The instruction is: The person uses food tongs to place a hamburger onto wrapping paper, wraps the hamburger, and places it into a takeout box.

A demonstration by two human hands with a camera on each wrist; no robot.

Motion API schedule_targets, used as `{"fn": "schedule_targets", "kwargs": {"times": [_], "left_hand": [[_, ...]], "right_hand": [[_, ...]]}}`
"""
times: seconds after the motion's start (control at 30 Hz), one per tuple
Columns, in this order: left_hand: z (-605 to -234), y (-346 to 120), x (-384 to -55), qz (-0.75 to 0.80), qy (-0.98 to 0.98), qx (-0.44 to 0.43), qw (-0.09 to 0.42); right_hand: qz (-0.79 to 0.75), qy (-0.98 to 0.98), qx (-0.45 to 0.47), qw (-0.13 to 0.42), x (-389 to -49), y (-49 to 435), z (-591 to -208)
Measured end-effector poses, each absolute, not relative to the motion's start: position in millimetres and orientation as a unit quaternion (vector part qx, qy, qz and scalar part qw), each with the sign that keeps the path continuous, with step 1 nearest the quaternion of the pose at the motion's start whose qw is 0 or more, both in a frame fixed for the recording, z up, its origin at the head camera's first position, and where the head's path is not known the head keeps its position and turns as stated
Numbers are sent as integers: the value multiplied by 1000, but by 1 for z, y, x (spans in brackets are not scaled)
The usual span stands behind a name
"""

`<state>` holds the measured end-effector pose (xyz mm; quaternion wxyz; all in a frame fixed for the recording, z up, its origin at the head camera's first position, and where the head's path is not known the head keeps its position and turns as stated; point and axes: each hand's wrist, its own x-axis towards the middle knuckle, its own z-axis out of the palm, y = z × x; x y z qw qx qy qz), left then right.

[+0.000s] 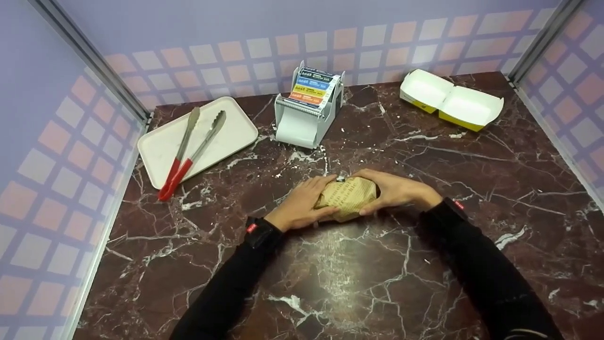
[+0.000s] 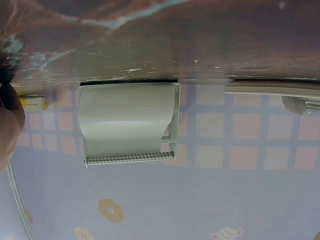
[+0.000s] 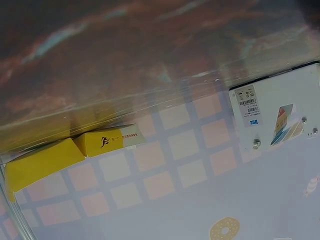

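Note:
A parcel wrapped in tan printed paper [image 1: 349, 200] sits on the dark marbled table between both hands in the head view. My left hand [image 1: 299, 204] grips its left side, fingers along the far edge and thumb at the near edge. From the right, my right hand [image 1: 400, 190] holds the opposite end between fingers and thumb. What the paper encloses is hidden. The left wrist view catches only part of a hand [image 2: 11, 127] at its left edge, and the parcel is out of sight in both wrist views.
Beyond the hands stands a white label dispenser [image 1: 306, 111] with several coloured label strips. An open yellow-and-white carton [image 1: 472, 106] lies back right. Back left, red-handled tongs [image 1: 181, 165] rest across a white tray [image 1: 153, 151], handles over its edge. Patterned walls [image 1: 56, 170] enclose the table.

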<state>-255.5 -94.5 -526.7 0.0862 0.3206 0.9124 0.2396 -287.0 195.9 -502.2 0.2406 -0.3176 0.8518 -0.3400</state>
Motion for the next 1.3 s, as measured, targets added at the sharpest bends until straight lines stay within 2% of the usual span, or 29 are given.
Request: {"fn": "schedule_targets", "kwargs": {"times": [0.33,0.77,0.87,1.0,1.1,1.2,1.3], "left_hand": [[-528,-99,-255,268,905,316,98],[-531,-100,-254,267,895,351,66],[-531,-99,-254,268,896,349,67],[-528,-98,-255,270,896,346,69],[-527,-98,-256,265,896,349,69],[-527,-97,-257,259,898,348,65],[-526,-96,-256,262,899,344,67]], "right_hand": [[-337,851,-324,239,-286,195,-504],[-360,848,-291,258,-291,211,-493],[-400,867,-220,199,-306,239,-479],[-379,920,-104,-11,-334,293,-472],[-299,945,-37,-126,-345,335,-479],[-230,962,4,-146,-349,367,-489],[-165,981,10,-105,-354,383,-500]]}}
